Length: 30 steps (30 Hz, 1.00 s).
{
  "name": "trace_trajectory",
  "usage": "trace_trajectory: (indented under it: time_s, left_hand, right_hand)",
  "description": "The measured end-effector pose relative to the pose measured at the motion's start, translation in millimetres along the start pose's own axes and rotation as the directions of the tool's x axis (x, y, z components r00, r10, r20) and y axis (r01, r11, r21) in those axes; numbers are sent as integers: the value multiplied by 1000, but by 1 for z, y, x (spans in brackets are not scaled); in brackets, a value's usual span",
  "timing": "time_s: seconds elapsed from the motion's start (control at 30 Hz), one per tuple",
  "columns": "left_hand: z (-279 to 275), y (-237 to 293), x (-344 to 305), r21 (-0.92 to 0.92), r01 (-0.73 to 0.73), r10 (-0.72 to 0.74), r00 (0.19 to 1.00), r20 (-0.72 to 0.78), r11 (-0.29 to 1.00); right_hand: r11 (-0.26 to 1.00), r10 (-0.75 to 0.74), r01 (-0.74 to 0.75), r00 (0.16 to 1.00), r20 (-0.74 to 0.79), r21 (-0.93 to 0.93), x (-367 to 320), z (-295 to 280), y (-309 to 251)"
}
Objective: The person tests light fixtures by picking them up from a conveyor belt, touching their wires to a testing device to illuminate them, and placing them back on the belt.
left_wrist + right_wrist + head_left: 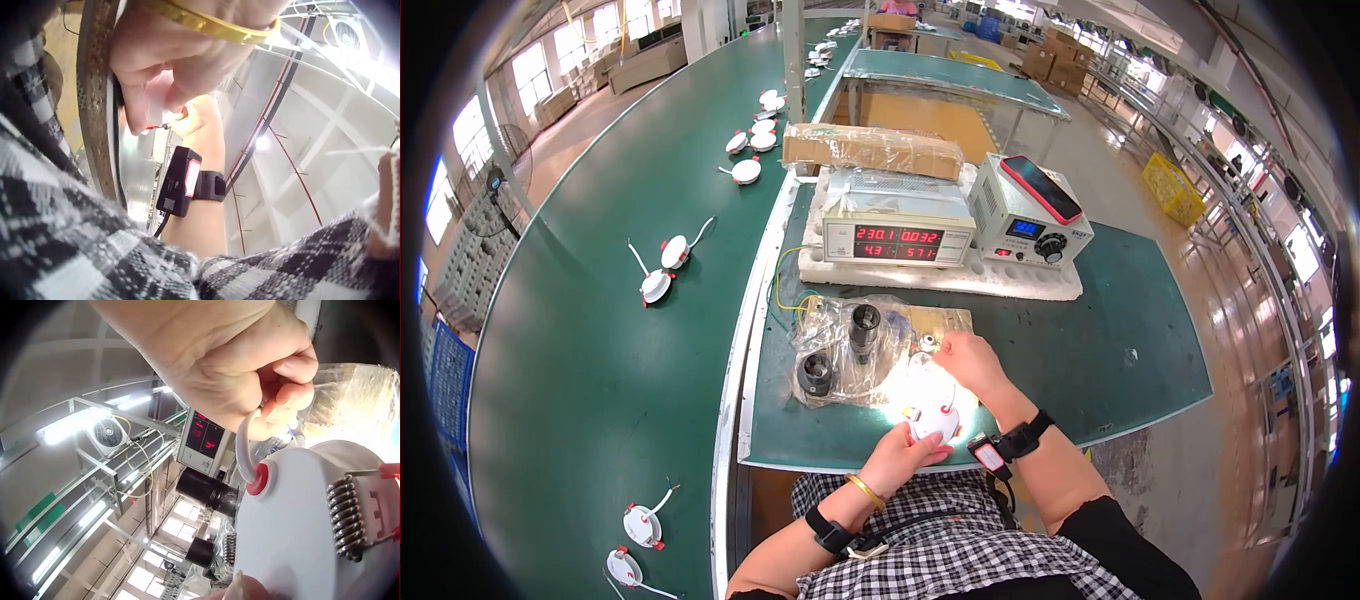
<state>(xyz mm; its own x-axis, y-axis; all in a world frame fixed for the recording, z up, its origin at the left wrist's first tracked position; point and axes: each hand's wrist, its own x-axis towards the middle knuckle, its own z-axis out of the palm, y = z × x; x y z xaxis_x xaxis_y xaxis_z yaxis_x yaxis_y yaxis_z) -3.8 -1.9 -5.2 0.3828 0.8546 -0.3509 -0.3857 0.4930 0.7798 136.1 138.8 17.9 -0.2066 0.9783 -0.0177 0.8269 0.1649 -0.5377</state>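
Note:
A round white lamp (933,420) with spring clips is gripped at its edge by my left hand (895,461) near the table's front edge; bright light glares around it. In the right wrist view the lamp's white housing (294,512) shows a red grommet (257,479) with a white cable (245,447) coming out. My right hand (972,368), fingers curled, pinches that cable close to its end, beside the board in plastic film (880,372). Two black round sockets (864,325) stand on the board. In the left wrist view my left hand (169,56) holds the lamp by its rim.
Behind the board, a meter (898,240) with red digits and a grey power unit (1030,215) stand on white foam (940,283); a red-edged phone (1041,188) lies on the unit. A cardboard box (875,150) is behind. Several lamps (656,287) lie on the green belt at the left.

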Motion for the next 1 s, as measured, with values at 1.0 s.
trace_trajectory:
  time_s: [1.0]
  left_hand:
    - [3, 40, -12, -46, -324, 323, 946, -31, 945]
  right_hand:
    - [516, -352, -60, 895, 275, 854, -64, -33, -22]
